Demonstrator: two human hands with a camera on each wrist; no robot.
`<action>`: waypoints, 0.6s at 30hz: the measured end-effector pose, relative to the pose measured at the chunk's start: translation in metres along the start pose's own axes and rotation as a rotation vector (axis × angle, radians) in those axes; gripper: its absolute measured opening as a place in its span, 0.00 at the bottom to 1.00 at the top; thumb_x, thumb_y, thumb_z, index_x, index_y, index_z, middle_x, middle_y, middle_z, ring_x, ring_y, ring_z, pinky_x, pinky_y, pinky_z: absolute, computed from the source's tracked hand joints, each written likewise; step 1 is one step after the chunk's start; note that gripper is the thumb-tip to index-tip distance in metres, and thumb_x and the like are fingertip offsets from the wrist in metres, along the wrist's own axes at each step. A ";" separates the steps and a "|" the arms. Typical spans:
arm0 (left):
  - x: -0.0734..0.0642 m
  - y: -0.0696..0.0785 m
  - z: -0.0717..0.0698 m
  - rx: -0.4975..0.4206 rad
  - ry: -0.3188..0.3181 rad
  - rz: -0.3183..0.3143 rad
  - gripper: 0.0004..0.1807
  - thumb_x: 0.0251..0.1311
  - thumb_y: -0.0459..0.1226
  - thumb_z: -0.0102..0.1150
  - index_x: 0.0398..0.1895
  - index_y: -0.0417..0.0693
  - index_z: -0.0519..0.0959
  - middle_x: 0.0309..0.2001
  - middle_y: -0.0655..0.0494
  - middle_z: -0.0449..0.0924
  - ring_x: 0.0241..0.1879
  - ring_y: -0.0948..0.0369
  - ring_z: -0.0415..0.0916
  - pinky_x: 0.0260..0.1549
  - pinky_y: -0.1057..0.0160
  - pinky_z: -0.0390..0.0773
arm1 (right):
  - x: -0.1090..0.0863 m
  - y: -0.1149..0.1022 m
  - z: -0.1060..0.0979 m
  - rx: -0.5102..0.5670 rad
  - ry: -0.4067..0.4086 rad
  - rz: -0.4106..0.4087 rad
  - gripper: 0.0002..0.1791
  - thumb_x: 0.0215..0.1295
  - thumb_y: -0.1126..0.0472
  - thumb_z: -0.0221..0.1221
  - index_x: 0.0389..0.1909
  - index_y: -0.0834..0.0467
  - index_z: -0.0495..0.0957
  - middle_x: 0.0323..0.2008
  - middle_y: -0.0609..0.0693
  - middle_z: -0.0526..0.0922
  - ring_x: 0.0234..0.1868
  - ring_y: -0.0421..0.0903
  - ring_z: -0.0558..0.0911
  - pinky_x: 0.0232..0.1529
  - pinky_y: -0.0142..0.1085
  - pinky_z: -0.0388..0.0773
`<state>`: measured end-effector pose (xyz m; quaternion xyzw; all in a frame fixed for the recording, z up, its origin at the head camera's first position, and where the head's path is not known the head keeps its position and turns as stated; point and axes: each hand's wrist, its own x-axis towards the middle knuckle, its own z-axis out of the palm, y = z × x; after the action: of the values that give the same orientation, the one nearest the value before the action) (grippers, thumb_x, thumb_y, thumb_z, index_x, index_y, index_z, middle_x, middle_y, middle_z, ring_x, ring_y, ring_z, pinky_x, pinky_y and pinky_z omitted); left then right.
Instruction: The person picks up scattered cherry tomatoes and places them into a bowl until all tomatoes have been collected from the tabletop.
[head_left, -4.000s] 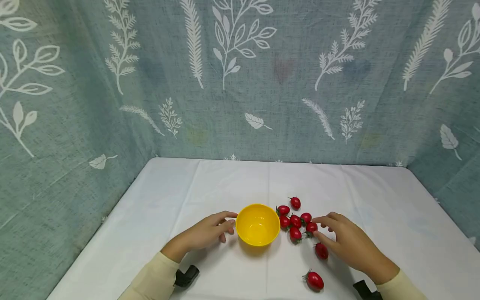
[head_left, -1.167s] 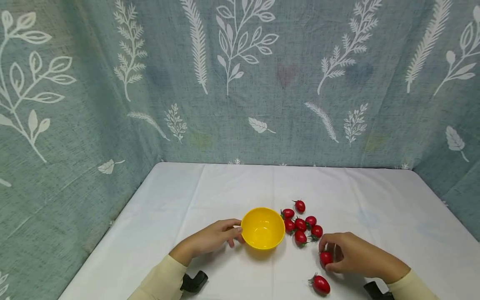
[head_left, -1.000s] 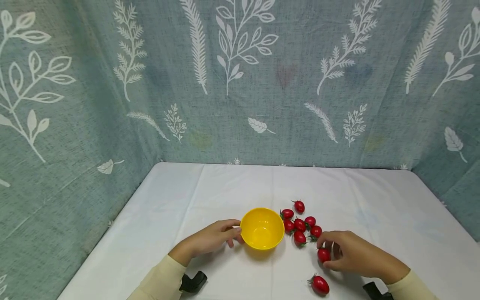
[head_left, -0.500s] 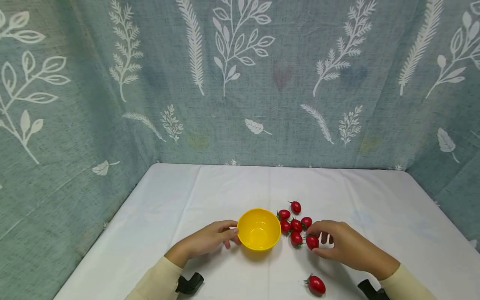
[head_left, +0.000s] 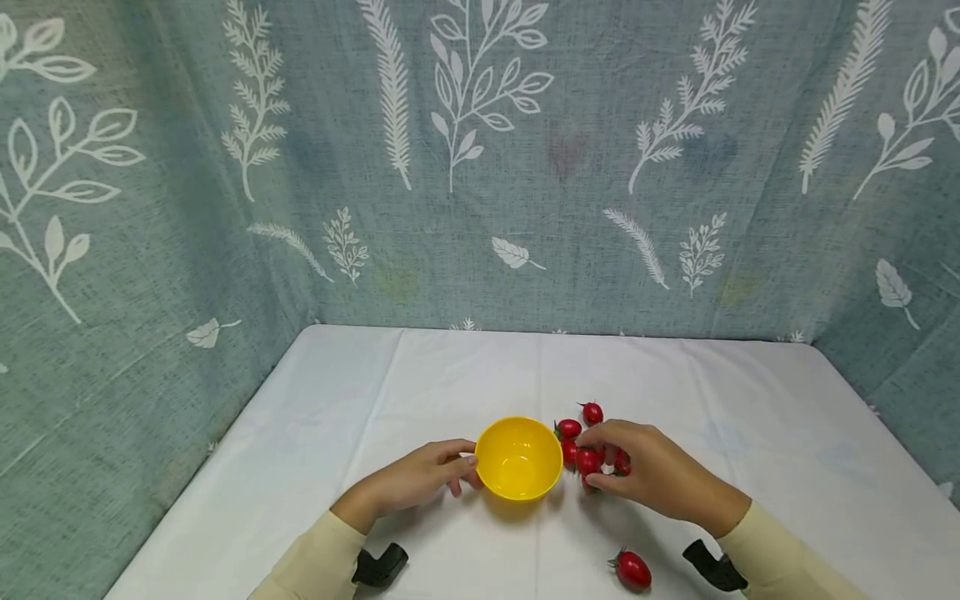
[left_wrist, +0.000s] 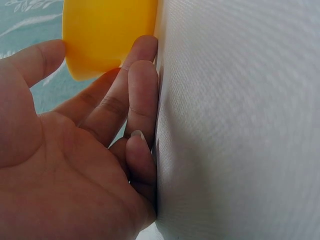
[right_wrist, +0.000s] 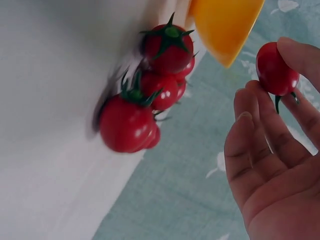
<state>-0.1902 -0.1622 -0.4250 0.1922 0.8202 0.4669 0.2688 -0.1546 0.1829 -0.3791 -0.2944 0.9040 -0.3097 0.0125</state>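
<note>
At three o'clock from the yellow bowl (head_left: pixel 518 460), the right hand (head_left: pixel 660 473) has a red tomato (right_wrist: pixel 276 69) pinched between thumb and fingers, clear of the white cloth (head_left: pixel 442 375) and over a cluster of tomatoes (right_wrist: pixel 160 91). Seen from that wrist, the held fruit's long axis runs nearly from twelve to six o'clock — its green stem pointing to six. Round at the bowl's nine o'clock, the left hand (head_left: pixel 416 479) touches the outer wall with thumb and fingers, loosely curved rather than clenched. The bowl sits upright, mouth facing up. Nearer the person, between four and five o'clock from the bowl, a lone tomato (head_left: pixel 632 571) lies on its side — long axis ten to four, leafy end toward ten. Beyond, at twelve, hangs a leaf-patterned curtain (head_left: pixel 570 208).
</note>
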 end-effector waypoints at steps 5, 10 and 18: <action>-0.002 0.002 0.000 -0.003 0.000 0.002 0.23 0.76 0.53 0.45 0.65 0.53 0.73 0.46 0.56 0.86 0.40 0.58 0.77 0.48 0.55 0.67 | 0.012 -0.005 0.005 0.013 -0.005 -0.010 0.22 0.57 0.59 0.72 0.53 0.51 0.81 0.38 0.37 0.81 0.31 0.46 0.78 0.30 0.27 0.76; -0.002 0.001 -0.001 -0.002 0.000 0.004 0.23 0.75 0.53 0.46 0.65 0.53 0.73 0.45 0.57 0.86 0.41 0.57 0.77 0.49 0.55 0.67 | 0.023 -0.008 0.010 0.027 0.009 -0.040 0.21 0.59 0.59 0.71 0.53 0.52 0.81 0.42 0.39 0.83 0.30 0.39 0.77 0.32 0.28 0.77; -0.001 0.000 -0.001 0.005 -0.006 -0.004 0.23 0.75 0.54 0.45 0.64 0.55 0.73 0.45 0.59 0.86 0.41 0.57 0.77 0.49 0.55 0.67 | 0.040 -0.015 0.018 -0.002 0.018 -0.021 0.19 0.60 0.57 0.71 0.52 0.51 0.81 0.43 0.39 0.84 0.39 0.46 0.81 0.43 0.36 0.81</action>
<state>-0.1896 -0.1635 -0.4245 0.1926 0.8211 0.4637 0.2717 -0.1763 0.1415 -0.3787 -0.3010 0.9013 -0.3115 0.0008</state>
